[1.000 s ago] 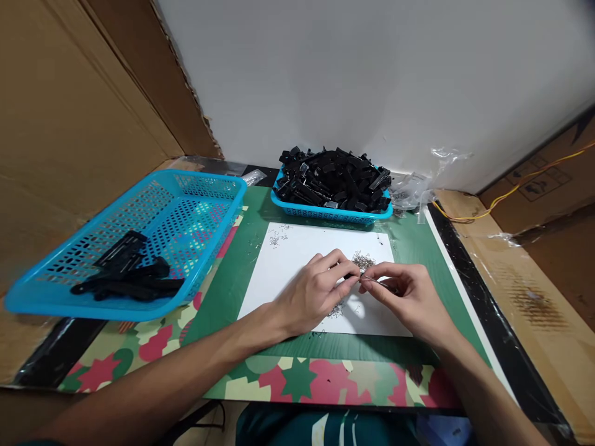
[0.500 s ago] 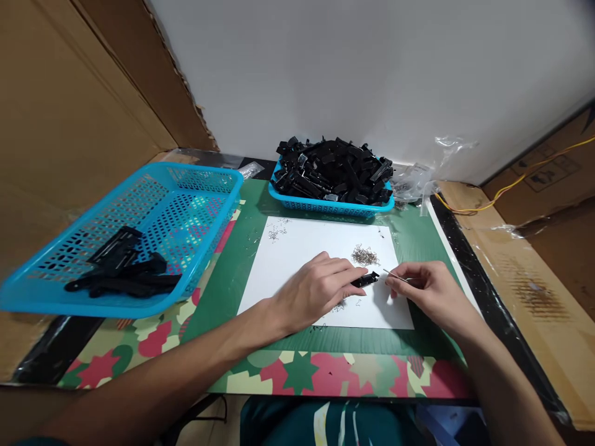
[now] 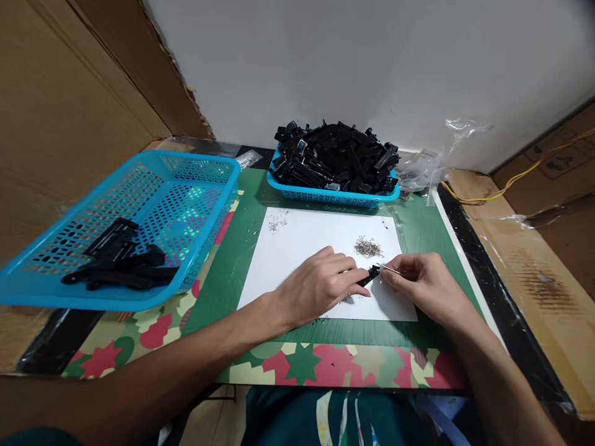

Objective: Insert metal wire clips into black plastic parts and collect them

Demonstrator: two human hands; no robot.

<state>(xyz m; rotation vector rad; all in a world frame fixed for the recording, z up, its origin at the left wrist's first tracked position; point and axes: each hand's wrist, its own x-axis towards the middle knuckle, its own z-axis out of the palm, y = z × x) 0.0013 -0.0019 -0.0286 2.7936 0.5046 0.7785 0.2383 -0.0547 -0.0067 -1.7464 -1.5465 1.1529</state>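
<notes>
My left hand (image 3: 320, 282) is closed around a small black plastic part (image 3: 371, 274), whose far end sticks out past the fingertips. Pinched in my right hand (image 3: 421, 279) is a thin metal tool (image 3: 388, 267), like tweezers or a pick; its exact kind is unclear. The tool's tip is at the exposed end of the black part. Both hands rest over a white sheet of paper (image 3: 297, 241). Just beyond them lies a pile of tiny bent wire springs (image 3: 368, 246). More small wire pieces (image 3: 276, 223) are scattered at the sheet's far left corner.
A blue basket (image 3: 332, 197) heaped with black plastic parts (image 3: 337, 155) stands at the back. On the left, another blue basket (image 3: 186, 179) holds several black parts (image 3: 123, 260). Clear plastic bags (image 3: 421, 170) lie back right, near a yellow cable (image 3: 506, 186). Cardboard borders both sides.
My right hand has moved slightly left, bringing the tool's tip to the end of the black part. The left hand keeps its hold, the part tilted a little more upward. The view has shifted slightly.
</notes>
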